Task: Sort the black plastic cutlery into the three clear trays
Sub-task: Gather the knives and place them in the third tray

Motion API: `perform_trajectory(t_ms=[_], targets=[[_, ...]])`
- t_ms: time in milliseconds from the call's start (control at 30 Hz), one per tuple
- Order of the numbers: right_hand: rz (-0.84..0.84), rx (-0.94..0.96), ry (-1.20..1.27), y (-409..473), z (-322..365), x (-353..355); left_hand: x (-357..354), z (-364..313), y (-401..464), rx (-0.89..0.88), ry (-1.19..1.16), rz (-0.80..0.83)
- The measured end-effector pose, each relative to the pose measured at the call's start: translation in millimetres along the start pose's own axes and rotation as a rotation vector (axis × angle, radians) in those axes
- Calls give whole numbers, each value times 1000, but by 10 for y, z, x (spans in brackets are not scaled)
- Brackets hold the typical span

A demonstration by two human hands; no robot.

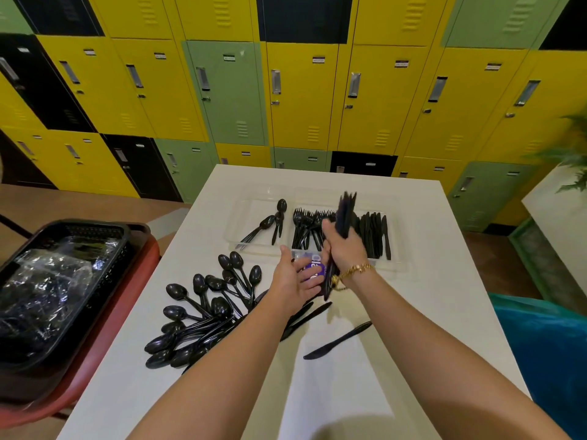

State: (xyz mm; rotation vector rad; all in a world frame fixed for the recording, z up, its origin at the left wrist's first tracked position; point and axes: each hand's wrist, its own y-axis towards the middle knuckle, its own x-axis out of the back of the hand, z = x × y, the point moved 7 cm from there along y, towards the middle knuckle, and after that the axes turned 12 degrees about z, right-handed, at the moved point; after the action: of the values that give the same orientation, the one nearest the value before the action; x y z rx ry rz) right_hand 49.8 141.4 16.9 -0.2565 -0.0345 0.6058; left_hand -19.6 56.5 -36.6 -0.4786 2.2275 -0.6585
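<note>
My right hand grips an upright bundle of black knives, blurred, in front of the clear trays. My left hand is open beside it, palm toward the bundle's lower ends, with a purple-and-white label just behind its fingers. The left tray holds a few spoons and a fork. Forks fill the middle tray, and knives lie in the right tray. A pile of black spoons lies on the white table at the left. One loose knife lies between my forearms; others show under my left wrist.
A black basket with crumpled clear plastic sits on a red tray left of the table. Yellow, green and black lockers stand behind. A blue bag is at the right, with a plant beyond it.
</note>
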Motion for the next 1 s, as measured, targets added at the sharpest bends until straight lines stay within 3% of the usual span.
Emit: perform_trajectory(t_ms=[167, 300, 433, 600, 767, 900, 1000], targets=[[-128, 131, 145, 69, 348, -13, -262, 57, 34, 12, -290, 79], [-93, 105, 192, 3, 277, -101, -418, -56, 22, -42, -384, 95], [-43, 54, 234, -21, 214, -147, -443, -125, 87, -59, -277, 116], [51, -12, 98, 45, 140, -158, -395, -385, 187, -211, 91, 170], [253, -134, -49, 34, 112, -271, -480, -613, 149, -140, 271, 351], [265, -227, -136, 67, -15, -255, -480, -635, 222, -71, 495, 267], [314, -233, -145, 87, -25, -233, -469, -652, 274, -96, 440, 202]])
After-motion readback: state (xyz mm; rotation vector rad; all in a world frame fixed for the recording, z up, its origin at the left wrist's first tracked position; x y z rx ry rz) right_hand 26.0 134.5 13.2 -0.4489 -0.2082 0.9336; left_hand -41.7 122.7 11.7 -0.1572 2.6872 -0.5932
